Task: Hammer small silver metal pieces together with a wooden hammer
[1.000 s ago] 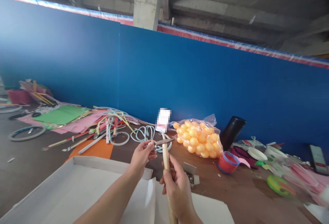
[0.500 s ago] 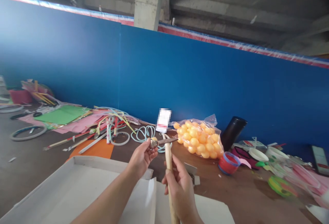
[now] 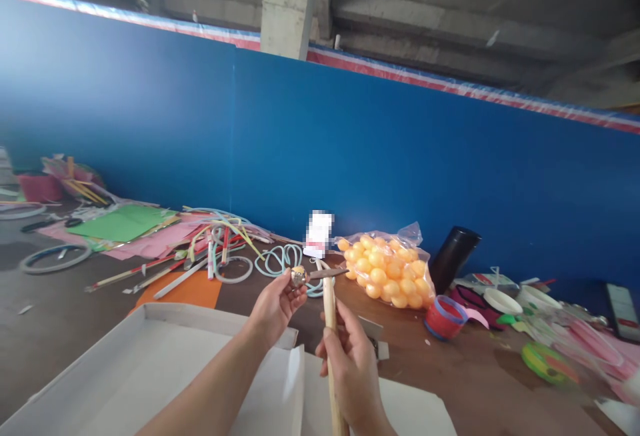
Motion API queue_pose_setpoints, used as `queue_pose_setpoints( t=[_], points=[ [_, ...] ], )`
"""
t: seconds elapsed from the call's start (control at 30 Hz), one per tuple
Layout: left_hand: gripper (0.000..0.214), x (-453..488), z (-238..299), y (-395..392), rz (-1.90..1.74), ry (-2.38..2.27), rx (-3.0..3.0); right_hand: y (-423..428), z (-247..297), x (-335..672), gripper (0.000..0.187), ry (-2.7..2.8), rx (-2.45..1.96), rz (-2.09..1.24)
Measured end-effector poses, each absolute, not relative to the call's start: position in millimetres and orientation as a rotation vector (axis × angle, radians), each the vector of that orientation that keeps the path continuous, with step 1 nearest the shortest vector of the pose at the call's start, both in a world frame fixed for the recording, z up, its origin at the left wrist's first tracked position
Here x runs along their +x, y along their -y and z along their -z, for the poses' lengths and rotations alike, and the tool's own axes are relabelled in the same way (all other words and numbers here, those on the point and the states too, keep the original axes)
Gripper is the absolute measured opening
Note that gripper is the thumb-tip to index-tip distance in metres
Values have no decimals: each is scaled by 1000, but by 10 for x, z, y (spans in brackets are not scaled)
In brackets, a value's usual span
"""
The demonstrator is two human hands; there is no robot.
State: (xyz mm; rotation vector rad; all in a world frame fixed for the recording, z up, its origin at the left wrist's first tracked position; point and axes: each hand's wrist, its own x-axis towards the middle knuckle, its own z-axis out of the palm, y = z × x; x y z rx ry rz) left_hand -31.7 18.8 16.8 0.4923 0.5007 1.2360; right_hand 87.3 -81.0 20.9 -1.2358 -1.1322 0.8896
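In the head view, my right hand [image 3: 353, 363] wraps round the pale wooden handle of a hammer [image 3: 329, 309], held upright above the table. Its dark metal head lies crosswise at the top, with a narrow tapered end pointing right. At the left end of the head is a shiny, rounded silver-and-gold part. My left hand [image 3: 277, 306] is closed on that part with thumb and fingers. Below both hands lies an open white cardboard box [image 3: 190, 356]. Behind my right hand, a small opened carton [image 3: 382, 349] is partly hidden.
A clear bag of orange balls [image 3: 385, 269] sits beyond my hands, beside a black cylinder [image 3: 455, 259] and a red cup [image 3: 444, 319]. Coiled pale tubing [image 3: 280, 261], sticks and coloured paper [image 3: 123, 223] spread leftward. A blue partition [image 3: 350, 143] stands behind.
Both hands keep their grip. The shiny end of the hammer head and my left fingertips have shifted very slightly; nothing else has visibly moved.
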Motion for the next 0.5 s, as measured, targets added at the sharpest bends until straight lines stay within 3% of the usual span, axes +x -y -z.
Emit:
queue_pose_setpoints(
  t=[0.5],
  points=[
    [23,-316,-164,-171,-1212,-528,552,821,-234,889,54,1128,-1207,-892]
  ],
)
